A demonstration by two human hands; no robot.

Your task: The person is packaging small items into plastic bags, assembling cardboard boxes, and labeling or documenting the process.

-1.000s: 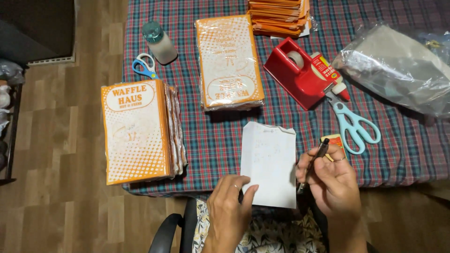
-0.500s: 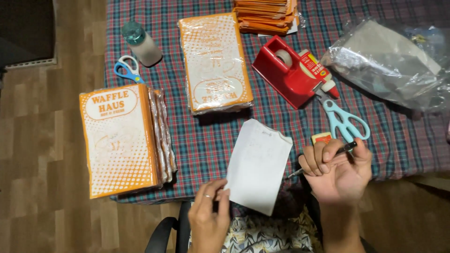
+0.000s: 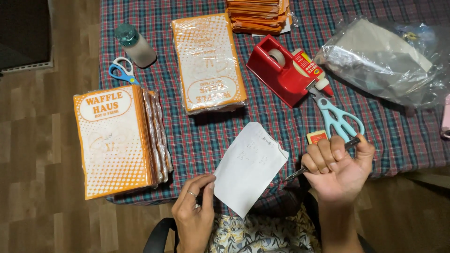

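Note:
My left hand pinches the lower left edge of a white sheet of paper that lies tilted over the near edge of the plaid-covered table. My right hand is raised palm-up to the right of the sheet, fingers curled around a thin dark pen. A small orange eraser and light blue scissors lie just beyond that hand.
A wrapped stack of orange and white paper bags overhangs the near left edge; another lies mid-table. Also there: red tape dispenser, glue bottle, capped bottle, small blue scissors, clear plastic bag, orange envelopes.
The white sheet has turned further and slid toward the table's near edge under my left hand. My right hand has rolled palm-up with the pen.

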